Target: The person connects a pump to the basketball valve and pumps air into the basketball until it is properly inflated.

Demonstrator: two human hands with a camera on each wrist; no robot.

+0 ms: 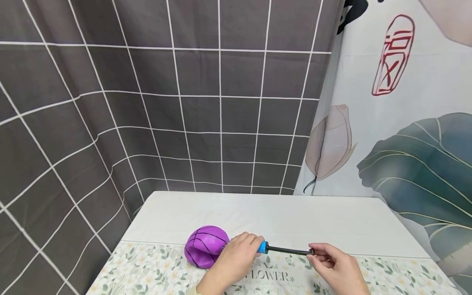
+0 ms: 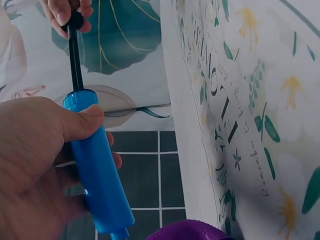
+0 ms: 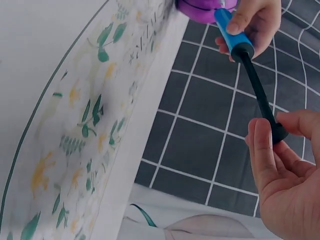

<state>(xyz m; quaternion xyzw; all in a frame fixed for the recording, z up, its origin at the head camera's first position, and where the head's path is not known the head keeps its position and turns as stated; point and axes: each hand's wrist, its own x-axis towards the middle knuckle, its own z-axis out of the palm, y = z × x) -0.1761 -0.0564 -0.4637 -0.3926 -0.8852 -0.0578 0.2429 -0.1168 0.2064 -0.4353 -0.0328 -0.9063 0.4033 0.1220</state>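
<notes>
My left hand (image 1: 237, 256) grips the blue barrel of a hand pump (image 2: 102, 170), thumb laid along its side. Between the thumb and fingers of my right hand (image 1: 337, 264) is the black knob at the end of the pump's rod (image 3: 257, 87). The rod is drawn well out of the barrel. A purple ball (image 1: 206, 246) with black lines, partly deflated and caved in at its front, lies left of my left hand. The pump's nozzle end points to the ball, as the right wrist view shows; my left hand hides that joint in the head view.
The table (image 1: 258, 209) has a white cloth at the back and a floral cloth with lettering (image 1: 271, 275) at the front. Behind it hangs a dark grid curtain (image 1: 239, 114). A white curtain with leaf prints (image 1: 357, 135) hangs at the right.
</notes>
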